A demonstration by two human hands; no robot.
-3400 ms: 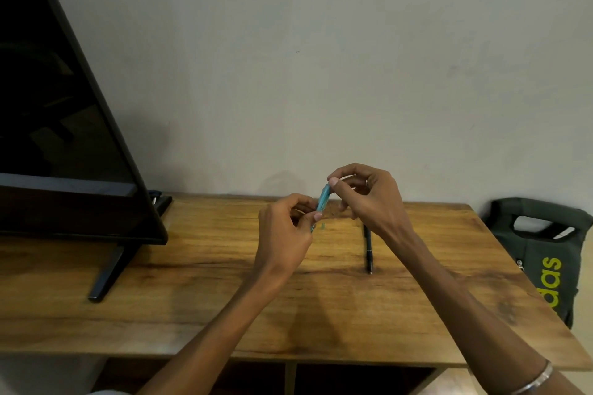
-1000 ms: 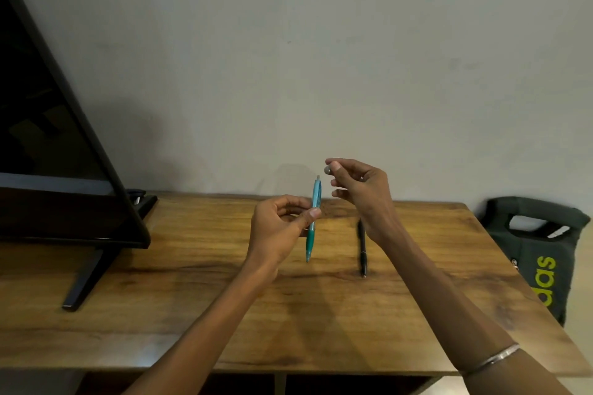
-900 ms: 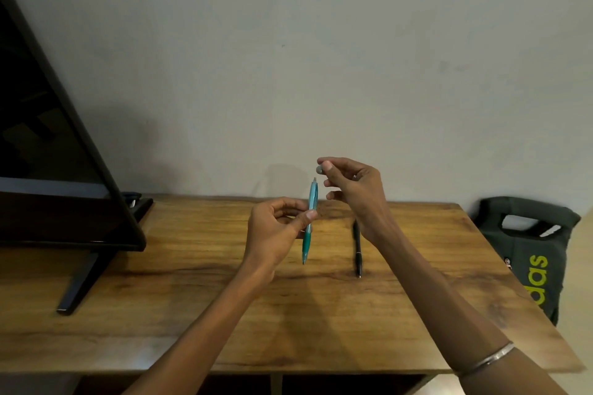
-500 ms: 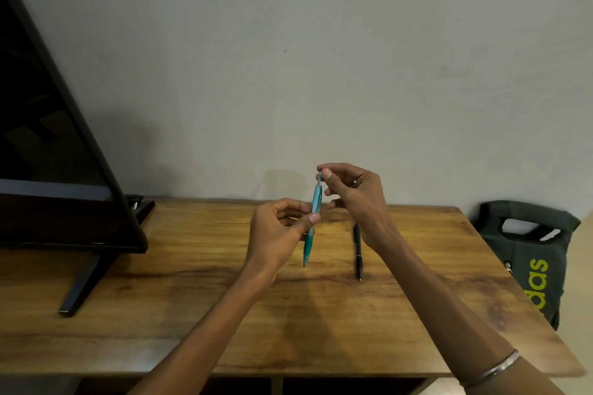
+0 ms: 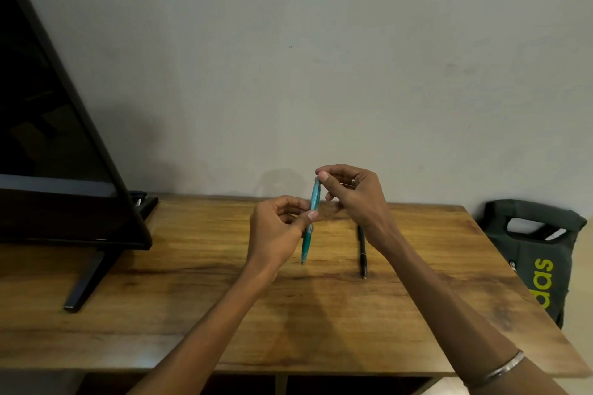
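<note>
Between both hands' fingers (image 5: 310,214), teal pen (image 5: 308,236) stands near-upright.

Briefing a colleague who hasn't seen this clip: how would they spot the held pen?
Over the wooden table, right of the black TV, two hands meet. The left hand pinches the teal pen mid-barrel, near upright; the right hand pinches its top. Unlike the black pen lying flat to its right, it is teal and off the table.
</note>
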